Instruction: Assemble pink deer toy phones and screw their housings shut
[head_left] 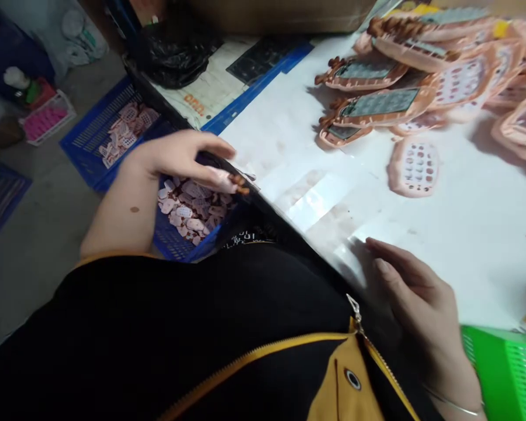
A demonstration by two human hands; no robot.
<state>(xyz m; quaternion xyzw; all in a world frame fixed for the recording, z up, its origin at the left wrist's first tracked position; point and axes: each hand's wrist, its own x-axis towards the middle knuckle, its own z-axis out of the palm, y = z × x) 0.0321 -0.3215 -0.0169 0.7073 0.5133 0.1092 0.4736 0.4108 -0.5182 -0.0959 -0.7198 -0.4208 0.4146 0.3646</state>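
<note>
My left hand (179, 153) is over the table's near edge, above a blue basket. Between its thumb and fingers is a small pink piece with brown knobs (239, 185), mostly covered by the hand. My right hand (425, 310) rests by the table edge at the lower right, fingers extended and nothing visible in it. Beyond it on the white tabletop (272, 140) lies a pink plastic shell with a dotted button panel (414, 166). Several similar pink shells are piled behind, some with grey-green boards (379, 102) and brown knobs.
Below the table edge, a blue basket (170, 242) holds many pink pieces. Another blue basket (81, 146) stands farther left on the floor. A green basket (491, 362) is at lower right. A black plastic bag (175, 55) and a cardboard box (284, 14) are at the back.
</note>
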